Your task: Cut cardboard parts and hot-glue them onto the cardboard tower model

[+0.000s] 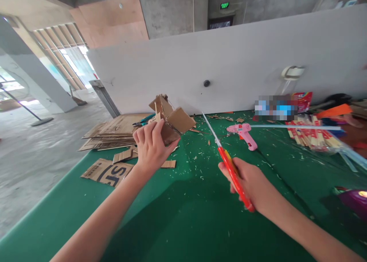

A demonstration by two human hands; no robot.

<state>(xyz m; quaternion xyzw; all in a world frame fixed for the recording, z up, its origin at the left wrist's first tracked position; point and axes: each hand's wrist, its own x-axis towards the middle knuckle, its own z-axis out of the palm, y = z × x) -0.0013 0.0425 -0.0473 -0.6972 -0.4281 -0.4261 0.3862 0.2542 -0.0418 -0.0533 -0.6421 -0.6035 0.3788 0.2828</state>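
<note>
My left hand (151, 143) grips a small cardboard construction (180, 120) with flaps standing out from it, raised above the table. Its fingers wrap over the near side and hide part of it. In my right hand (246, 178) is a utility knife (232, 172) with a red and yellow handle. The long thin blade points up and away, apart from the cardboard. A pink hot glue gun (243, 134) lies beyond the knife on the right, a long clear glue stick at its rear.
Flat cardboard sheets (114, 130) are stacked at the left, with teal-handled pliers (145, 120) by them. A printed cardboard piece (107, 173) lies nearer. Scraps litter the green table (186, 216). Packaged wooden sticks (312, 134) and a purple iron (354, 201) are at right.
</note>
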